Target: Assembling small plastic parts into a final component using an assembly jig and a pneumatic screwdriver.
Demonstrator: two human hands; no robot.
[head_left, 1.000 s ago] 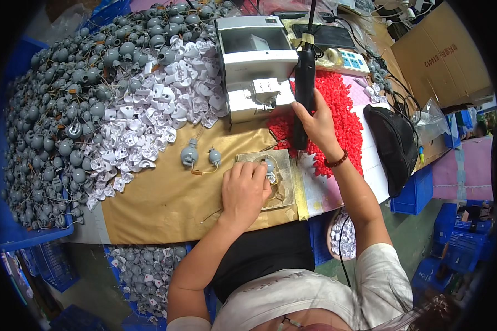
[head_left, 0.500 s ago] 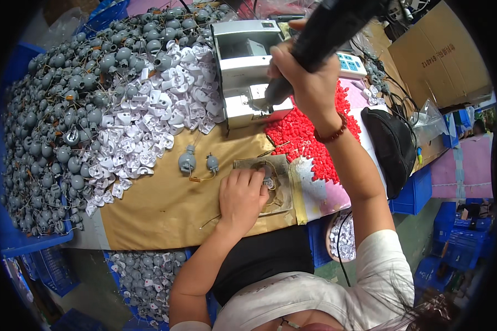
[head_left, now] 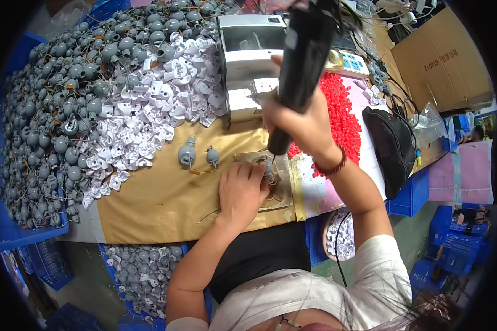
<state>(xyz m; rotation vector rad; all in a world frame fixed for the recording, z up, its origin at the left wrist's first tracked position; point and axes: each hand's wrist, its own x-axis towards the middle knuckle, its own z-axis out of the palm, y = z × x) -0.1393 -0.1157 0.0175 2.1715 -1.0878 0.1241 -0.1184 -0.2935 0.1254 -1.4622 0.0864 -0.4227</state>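
Observation:
An upright black electric screwdriver (head_left: 306, 60) is gripped in my right hand (head_left: 312, 129), its thin bit pointing down just above a grey round plastic part (head_left: 269, 170). I cannot tell whether the bit touches it. That part sits in a flat, worn fixture block (head_left: 283, 199) on the cloth. My left hand (head_left: 240, 193) lies over the fixture's left side, fingers bent and closed against the grey part, hiding some of it. Left of that hand rest a larger grey ball-shaped part (head_left: 187, 155) and a smaller grey one (head_left: 212, 156), with a thin wire beside them.
A silver box-shaped machine (head_left: 246, 70) stands behind the fixture. White plastic pieces (head_left: 154, 105) and grey ball parts (head_left: 44, 132) are heaped at left. Red small pieces (head_left: 342, 116) spread at right, beside a black pouch (head_left: 389, 149). A cardboard box (head_left: 444, 60) stands far right.
My right hand has brought the screwdriver from the silver machine down toward me, over the fixture, and turned it more upright. My left hand stays at the fixture.

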